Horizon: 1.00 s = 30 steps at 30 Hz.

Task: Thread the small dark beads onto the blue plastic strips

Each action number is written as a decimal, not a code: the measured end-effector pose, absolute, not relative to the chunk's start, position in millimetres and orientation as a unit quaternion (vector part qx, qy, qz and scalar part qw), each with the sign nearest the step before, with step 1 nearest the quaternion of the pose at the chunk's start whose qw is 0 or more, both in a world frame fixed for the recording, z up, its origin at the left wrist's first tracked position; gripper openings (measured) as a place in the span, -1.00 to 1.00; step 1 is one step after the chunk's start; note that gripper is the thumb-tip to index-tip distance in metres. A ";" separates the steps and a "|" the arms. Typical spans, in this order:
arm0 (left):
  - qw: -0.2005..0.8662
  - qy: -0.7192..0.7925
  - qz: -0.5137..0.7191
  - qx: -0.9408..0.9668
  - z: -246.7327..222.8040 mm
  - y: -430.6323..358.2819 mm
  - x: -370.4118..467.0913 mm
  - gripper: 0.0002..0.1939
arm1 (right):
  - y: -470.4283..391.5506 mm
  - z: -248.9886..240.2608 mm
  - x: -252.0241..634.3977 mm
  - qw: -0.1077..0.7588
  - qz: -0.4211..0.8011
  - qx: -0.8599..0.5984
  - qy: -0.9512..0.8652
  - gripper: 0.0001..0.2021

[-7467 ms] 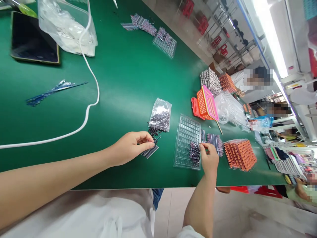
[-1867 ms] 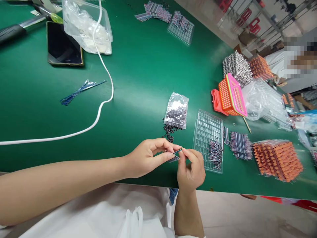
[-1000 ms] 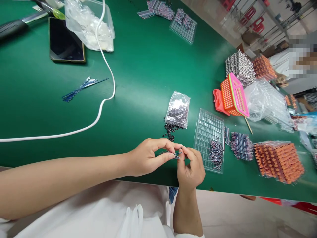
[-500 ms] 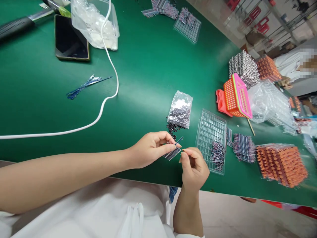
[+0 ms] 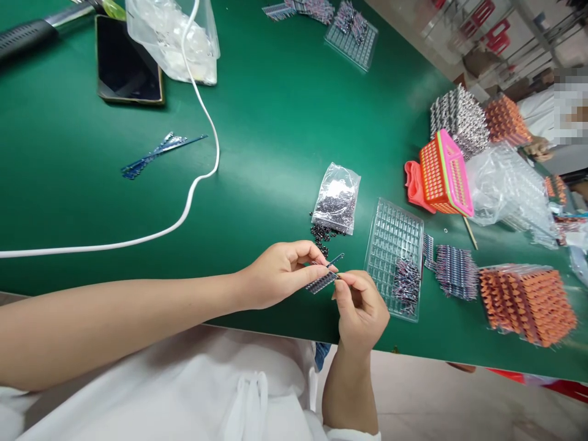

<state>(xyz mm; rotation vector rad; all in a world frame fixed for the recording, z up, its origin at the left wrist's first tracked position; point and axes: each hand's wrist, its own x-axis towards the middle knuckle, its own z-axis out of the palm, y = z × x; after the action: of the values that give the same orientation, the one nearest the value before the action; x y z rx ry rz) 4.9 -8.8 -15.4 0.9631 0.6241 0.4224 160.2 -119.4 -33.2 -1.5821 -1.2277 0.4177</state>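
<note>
In the lower middle of the frame, your left hand (image 5: 281, 275) pinched a small dark strip (image 5: 323, 282). Your right hand (image 5: 362, 309) had its thumb and fingertip pinched together at the strip's right end; whatever they gripped was too small to tell.

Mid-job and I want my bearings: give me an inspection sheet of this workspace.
Surface: green tabletop, no spill seen.
Things in work: clear bag of dark pieces, loose dark pieces beside it, clear tray bearing small parts.
Clutter: phone, black-handled tool, basket.
Hands: left hand grips a gridded piece; right hand pinches near its edge, contents too small to tell.
Cables: white cord curves across the left side, apart from both hands.
Surroundings: another person's hand at far right.
</note>
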 end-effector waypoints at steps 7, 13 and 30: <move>0.819 0.285 0.203 0.455 -15.3 -8.4 5.4 -0.81 | -119.3 -32.8 160.0 0.521 0.177 -0.660 -0.512 -0.93; 0.803 0.285 0.208 0.480 -14.1 -7.9 5.2 -0.80 | -120.0 -33.0 160.9 0.526 0.199 -0.658 -0.501 -0.92; 0.807 0.325 0.151 0.470 -12.5 -1.5 5.4 -0.78 | -120.5 -32.9 162.3 0.517 0.208 -0.659 -0.504 -0.91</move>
<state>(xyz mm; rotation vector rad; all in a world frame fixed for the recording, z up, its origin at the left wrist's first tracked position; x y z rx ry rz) 5.4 -1.5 -12.5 1.0058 0.6962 0.3229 162.3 -120.5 -32.9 -1.5828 -1.2101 0.4994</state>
